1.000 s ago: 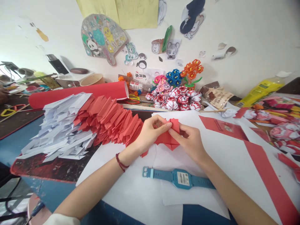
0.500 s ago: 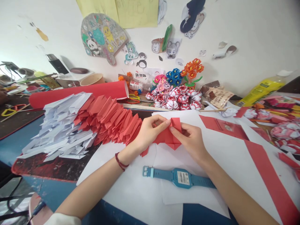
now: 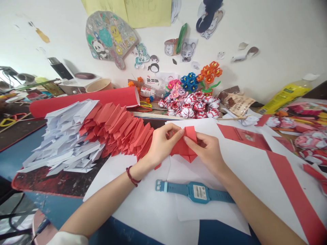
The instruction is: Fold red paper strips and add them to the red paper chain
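A piece of folded red paper (image 3: 184, 152) is held between both hands, above white sheets (image 3: 143, 190) on the table. My left hand (image 3: 165, 140) pinches its upper left part between thumb and fingers. From the other side my right hand (image 3: 208, 146) grips it, thumb pressed on the front and fingers behind. A pointed corner hangs at the bottom and a flap stands up at the top. Left of my left hand lies a row of folded red paper pieces (image 3: 120, 127), beside a heap of folded white pieces (image 3: 68, 139).
A blue watch (image 3: 198, 192) lies face down below my hands. Red paper strips (image 3: 291, 190) lie at right. Behind are red-and-white paper flowers (image 3: 191, 105), a red paper roll (image 3: 84, 100) and a yellow bottle (image 3: 286, 95). Scissors (image 3: 11, 119) rest at far left.
The view has shifted very slightly. Both hands keep their hold on the red paper, with only a small movement of the fingers.
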Available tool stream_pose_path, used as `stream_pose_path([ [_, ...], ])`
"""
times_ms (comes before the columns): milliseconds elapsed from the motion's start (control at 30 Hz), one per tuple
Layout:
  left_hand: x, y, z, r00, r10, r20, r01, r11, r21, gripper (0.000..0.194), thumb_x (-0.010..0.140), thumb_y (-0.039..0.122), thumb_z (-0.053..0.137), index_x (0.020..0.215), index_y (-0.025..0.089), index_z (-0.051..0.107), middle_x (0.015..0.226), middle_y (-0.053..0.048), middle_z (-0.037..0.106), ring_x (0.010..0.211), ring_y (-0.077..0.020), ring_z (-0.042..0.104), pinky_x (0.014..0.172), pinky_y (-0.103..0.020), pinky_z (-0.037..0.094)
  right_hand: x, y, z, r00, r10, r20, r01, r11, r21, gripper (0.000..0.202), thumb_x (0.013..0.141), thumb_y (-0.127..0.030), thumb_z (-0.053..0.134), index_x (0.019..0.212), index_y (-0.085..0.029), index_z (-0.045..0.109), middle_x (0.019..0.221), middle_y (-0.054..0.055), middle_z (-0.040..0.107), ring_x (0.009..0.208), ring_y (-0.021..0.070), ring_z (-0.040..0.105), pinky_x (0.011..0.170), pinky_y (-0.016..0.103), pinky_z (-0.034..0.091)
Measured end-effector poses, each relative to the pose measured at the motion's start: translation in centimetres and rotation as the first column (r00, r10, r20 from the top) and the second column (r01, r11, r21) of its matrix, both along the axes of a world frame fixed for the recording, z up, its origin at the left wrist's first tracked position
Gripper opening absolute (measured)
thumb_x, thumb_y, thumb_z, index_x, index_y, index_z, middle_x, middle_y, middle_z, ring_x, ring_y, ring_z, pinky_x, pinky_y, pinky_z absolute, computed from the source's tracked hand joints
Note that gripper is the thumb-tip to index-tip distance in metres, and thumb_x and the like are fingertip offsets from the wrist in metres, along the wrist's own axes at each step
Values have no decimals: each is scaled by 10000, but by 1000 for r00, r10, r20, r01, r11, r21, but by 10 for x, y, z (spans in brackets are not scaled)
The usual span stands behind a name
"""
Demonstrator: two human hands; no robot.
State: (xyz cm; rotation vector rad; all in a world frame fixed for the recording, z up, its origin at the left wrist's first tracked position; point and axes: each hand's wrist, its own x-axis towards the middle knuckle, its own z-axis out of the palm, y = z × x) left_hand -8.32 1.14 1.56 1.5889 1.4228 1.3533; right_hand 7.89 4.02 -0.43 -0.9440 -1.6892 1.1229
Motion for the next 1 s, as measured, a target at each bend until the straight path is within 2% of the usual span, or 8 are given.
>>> stream_pose_path([
  [333, 0, -2, 2, 999, -43, -23, 43, 999, 15, 240, 906, 378, 571, 860, 156, 650, 828, -24, 650, 709, -117, 541, 629, -230, 411, 1, 0, 0, 999, -15, 41, 14, 999, 29, 307, 850, -373, 642, 644, -150, 599, 609, -19, 420, 591, 108, 389, 505, 233, 321],
  [600, -2, 0, 5, 993, -106, -43, 106, 994, -3, 203, 930, 322, 516, 850, 159, 607, 830, -15, 617, 724, -114, 524, 651, -226, 408, 2, -2, 1, 996, -1, 87, -2, 999, 42, 303, 837, -345, 639, 618, -150, 565, 594, -28, 400, 577, 100, 365, 491, 231, 302],
  [700, 0, -2, 5, 985, -94, -142, 95, 995, 0, 256, 954, 338, 467, 796, 164, 569, 736, 9, 575, 656, -99, 474, 613, -221, 367, 1, -1, 1, 997, -3, 78, -1, 999, 40, 296, 838, -347, 637, 628, -147, 577, 600, -26, 414, 580, 102, 378, 501, 232, 319],
  [833, 2, -5, 5, 945, -42, -324, 58, 998, 40, 344, 962, 298, 440, 645, 166, 416, 604, 41, 445, 558, -80, 344, 543, -232, 257, 1, -1, 1, 997, 33, 74, -36, 998, 43, 279, 839, -353, 638, 657, -144, 611, 616, -17, 473, 592, 110, 414, 514, 233, 344],
  [1000, 2, -5, 4, 931, -9, -365, 36, 997, 69, 352, 964, 306, 440, 643, 172, 387, 586, 47, 413, 552, -82, 327, 546, -235, 238, 2, 0, 1, 998, 43, 41, -43, 999, 1, 264, 829, -367, 654, 685, -146, 640, 626, -15, 496, 592, 115, 432, 521, 240, 361],
])
